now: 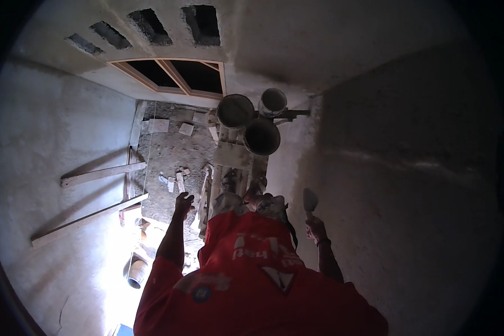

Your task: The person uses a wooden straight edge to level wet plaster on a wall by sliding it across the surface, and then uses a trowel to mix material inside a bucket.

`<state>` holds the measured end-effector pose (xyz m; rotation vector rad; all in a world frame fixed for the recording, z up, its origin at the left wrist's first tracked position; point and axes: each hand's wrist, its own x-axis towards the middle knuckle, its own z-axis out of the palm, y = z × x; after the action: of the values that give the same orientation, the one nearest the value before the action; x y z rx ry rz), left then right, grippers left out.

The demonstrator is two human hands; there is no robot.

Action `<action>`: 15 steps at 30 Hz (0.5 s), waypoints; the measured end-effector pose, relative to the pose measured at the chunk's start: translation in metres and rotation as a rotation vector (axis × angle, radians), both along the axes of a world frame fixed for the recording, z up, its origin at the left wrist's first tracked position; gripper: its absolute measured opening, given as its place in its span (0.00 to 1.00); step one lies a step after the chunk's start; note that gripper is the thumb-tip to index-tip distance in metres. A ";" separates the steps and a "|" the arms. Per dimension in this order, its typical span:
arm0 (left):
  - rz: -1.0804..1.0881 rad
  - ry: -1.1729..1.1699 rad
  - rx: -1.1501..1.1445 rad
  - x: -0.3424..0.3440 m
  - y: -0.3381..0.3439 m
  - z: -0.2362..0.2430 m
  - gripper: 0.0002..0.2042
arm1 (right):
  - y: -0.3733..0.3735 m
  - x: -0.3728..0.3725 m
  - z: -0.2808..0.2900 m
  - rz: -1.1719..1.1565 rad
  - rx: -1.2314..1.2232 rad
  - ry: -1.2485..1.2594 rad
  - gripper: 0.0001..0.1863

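Note:
I look down past my red shirt at a plank platform (232, 155) where my feet are. My right hand (316, 228) grips the handle of a trowel (309, 198) with a small metal blade, held beside the plastered wall at the right. My left hand (186, 206) hangs out beyond the platform's left side, fingers apart and slightly curled, holding nothing. Three buckets stand at the platform's far end: one (235, 110) at back left, a smaller one (273, 101) at back right and a dark one (261, 136) in front of them; their contents are hard to make out.
Below lies a rough floor (165, 151) with scattered board pieces (186, 129). Two wooden battens (103, 171) slant on the left wall (50, 129) near a bright opening. A bucket (135, 274) is low at left. Ahead are a wooden window frame (168, 75) and several holes in the wall.

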<state>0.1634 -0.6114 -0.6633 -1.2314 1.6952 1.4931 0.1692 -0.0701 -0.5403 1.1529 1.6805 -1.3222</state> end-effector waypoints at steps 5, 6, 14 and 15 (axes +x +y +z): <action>0.004 -0.010 -0.085 -0.020 0.005 0.037 0.25 | 0.011 0.024 -0.051 0.018 -0.043 0.029 0.14; 0.011 0.004 -0.103 -0.024 0.010 0.044 0.25 | 0.017 0.025 -0.056 0.017 -0.085 0.006 0.13; 0.024 0.197 -0.039 -0.058 0.063 0.081 0.24 | 0.047 -0.012 -0.060 0.064 -0.135 -0.004 0.12; 0.011 0.208 -0.021 -0.067 0.074 0.086 0.24 | 0.046 -0.016 -0.060 0.033 -0.092 0.041 0.13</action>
<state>0.0964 -0.5378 -0.5775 -1.1306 1.8429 1.6628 0.1531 -0.0244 -0.6000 1.0474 1.6428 -1.3969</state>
